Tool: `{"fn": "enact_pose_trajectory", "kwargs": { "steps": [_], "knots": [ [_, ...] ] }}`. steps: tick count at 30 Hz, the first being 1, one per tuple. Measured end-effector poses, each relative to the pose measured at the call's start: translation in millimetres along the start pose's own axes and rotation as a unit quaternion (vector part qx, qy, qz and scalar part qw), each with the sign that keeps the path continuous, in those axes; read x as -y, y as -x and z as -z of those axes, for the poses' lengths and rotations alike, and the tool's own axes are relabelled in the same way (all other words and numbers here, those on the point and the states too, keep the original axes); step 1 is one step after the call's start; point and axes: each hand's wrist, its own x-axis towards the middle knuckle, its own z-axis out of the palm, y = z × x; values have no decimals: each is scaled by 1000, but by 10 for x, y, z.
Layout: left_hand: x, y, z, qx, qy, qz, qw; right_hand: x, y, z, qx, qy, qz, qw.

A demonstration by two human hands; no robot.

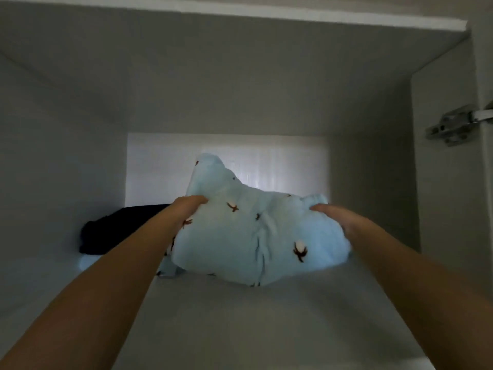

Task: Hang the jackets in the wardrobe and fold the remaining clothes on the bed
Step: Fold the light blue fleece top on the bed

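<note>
Pale-blue garment (240, 236) with brown sprig print, a soft bundle on wardrobe shelf (240, 329).

A pale, flat shelf (240, 329) runs from the near edge back into the dim wardrobe recess, closed in by side walls on the left and right. A pale blue bundle (253, 231) of soft cloth, printed with small brown sprigs, sits on it around the middle, bunched up, its near edge resting on the board and a loose end trailing at its lower left. Just left of it, further back, a dark garment (117, 228) lies in a low heap.
</note>
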Motion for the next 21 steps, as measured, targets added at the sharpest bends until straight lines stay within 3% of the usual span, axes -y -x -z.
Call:
{"fn": "enact_pose_trajectory", "kwargs": {
  "steps": [5, 7, 10, 13, 17, 21],
  "knots": [
    [306, -926, 48, 24, 55, 33, 998, -400, -813, 103, 21, -13, -22, 999],
    [614, -1129, 19, 33, -39, 93, 994, -712, -992, 5, 77, 78, -101, 989],
    [837, -1289, -13, 46, -109, 175, 977, -933, -1174, -97, 134, 298, -192, 925],
    [754, -1375, -100, 39, -142, 150, 978, -899, -1307, -136, 131, 284, -221, 924],
    [779, -1483, -238, 17, -242, 107, 964, -857, -1304, -226, 137, 278, -183, 933],
    [876, -1627, -237, -23, -205, 99, 973, -913, -1440, -202, 66, 162, -12, 985]
  ]
}}
